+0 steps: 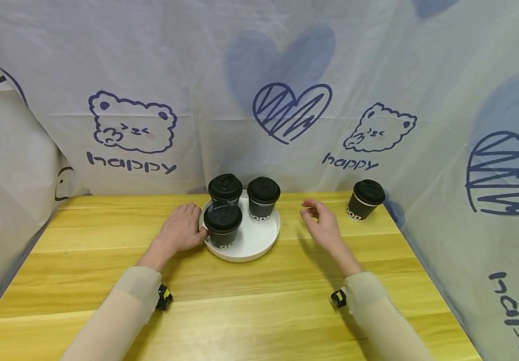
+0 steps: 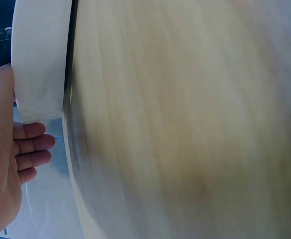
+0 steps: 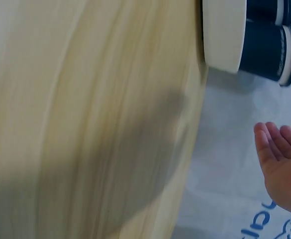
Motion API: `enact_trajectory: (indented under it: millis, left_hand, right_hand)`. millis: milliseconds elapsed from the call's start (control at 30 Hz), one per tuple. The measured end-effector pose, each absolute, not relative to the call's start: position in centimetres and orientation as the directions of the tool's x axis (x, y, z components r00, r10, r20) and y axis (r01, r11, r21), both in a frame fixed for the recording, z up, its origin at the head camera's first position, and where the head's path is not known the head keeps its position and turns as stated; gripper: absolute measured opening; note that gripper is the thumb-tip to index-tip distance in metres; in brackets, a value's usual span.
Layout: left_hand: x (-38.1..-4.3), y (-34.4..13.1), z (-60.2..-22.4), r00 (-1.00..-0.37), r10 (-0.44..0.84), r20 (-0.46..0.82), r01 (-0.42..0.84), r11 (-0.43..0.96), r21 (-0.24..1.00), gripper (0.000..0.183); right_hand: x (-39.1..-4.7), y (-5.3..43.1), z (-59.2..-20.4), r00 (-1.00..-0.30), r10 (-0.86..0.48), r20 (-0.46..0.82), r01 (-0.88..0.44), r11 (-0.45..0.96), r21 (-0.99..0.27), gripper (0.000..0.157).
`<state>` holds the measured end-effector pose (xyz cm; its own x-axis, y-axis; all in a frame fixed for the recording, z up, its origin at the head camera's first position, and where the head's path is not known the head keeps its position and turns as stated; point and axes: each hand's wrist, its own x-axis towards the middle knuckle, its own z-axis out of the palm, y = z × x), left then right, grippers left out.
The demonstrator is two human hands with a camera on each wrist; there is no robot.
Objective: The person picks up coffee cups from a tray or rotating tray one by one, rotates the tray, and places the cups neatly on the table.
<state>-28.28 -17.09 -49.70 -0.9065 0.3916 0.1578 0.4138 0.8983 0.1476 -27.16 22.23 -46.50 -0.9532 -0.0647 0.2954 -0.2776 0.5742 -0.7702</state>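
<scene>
A round white tray [image 1: 259, 240] on the wooden table carries three dark paper cups with black lids: a front cup [image 1: 223, 225], a back-left cup [image 1: 225, 187] and a back-right cup [image 1: 263, 198]. My left hand [image 1: 182, 228] is at the tray's left side, thumb by the rim near the front cup. In the left wrist view, the fingers [image 2: 33, 144] extend past the tray's white wall [image 2: 41, 59]. Above the table, between the tray and a separate lidded cup [image 1: 365, 200], my right hand [image 1: 322, 225] holds nothing, its fingers loosely bent.
The separate cup stands near the table's back right corner. A pale printed cloth [image 1: 214, 75] hangs behind the wooden table [image 1: 241, 311] and along both sides. Each wrist wears a small black device, such as the left one [image 1: 164, 297].
</scene>
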Motion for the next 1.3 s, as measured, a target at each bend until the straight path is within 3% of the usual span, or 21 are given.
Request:
enact_trajectory:
  millis: [400, 933, 1300]
  left_hand:
    - [-28.3, -17.2, -49.9, -0.906, 0.392, 0.161, 0.414, 0.899, 0.142, 0.046]
    - [-28.1, -17.1, -49.8, -0.913, 0.376, 0.157, 0.399, 0.904, 0.156, 0.046]
    - [-27.2, -16.9, -48.9, -0.965, 0.250, 0.079, 0.260, 0.873, 0.412, 0.049]
  right_hand:
    - [-27.4, 18.7, -47.5, -0.980, -0.163, 0.117, -0.197, 0.672, -0.714, 0.037]
    - [-27.4, 16.4, -47.7, -0.994, -0.102, 0.027, -0.089, 0.661, -0.745, 0.035]
    - [-27.3, 16.2, -47.8, -0.998, -0.060, 0.001, -0.039, 0.637, -0.770, 0.038]
